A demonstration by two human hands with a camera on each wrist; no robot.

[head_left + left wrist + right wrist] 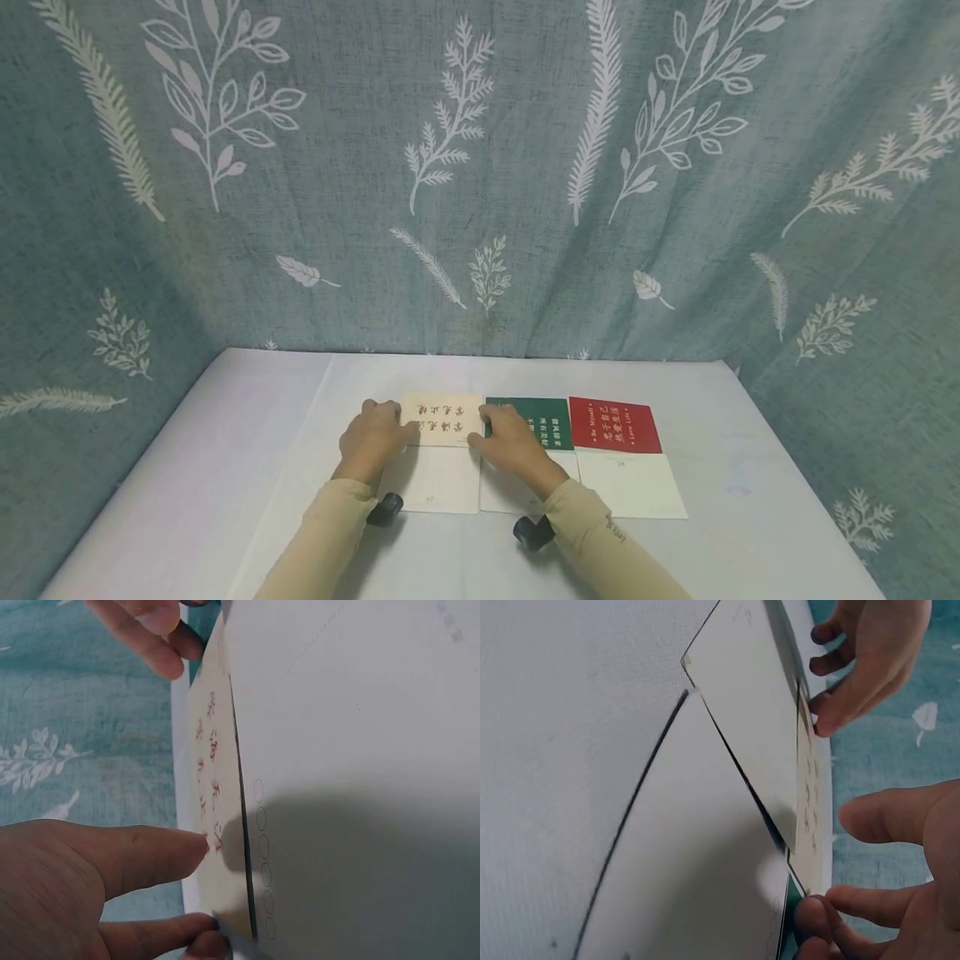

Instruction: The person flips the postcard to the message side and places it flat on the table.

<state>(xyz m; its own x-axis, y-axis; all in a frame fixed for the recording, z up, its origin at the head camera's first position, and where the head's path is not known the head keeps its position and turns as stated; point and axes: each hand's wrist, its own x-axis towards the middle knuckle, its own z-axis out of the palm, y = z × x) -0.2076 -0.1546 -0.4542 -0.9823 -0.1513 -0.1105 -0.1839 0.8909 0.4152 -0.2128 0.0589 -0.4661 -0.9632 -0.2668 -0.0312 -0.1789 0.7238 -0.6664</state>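
A cream postcard with dark red characters lies in the upper row at the left. My left hand touches its left end, thumb tip over the face and fingertips at the edge. At its right end is my right hand, fingertips by the corner and thumb raised off the card in the right wrist view. The right hand partly covers a green postcard. Below the cream card lies a white postcard, which shows a row of printed circles in the left wrist view.
To the right are a red postcard with pale lettering and a white postcard below it. Another white card sits under the right forearm. The white table meets a patterned blue-green curtain at the back and sides.
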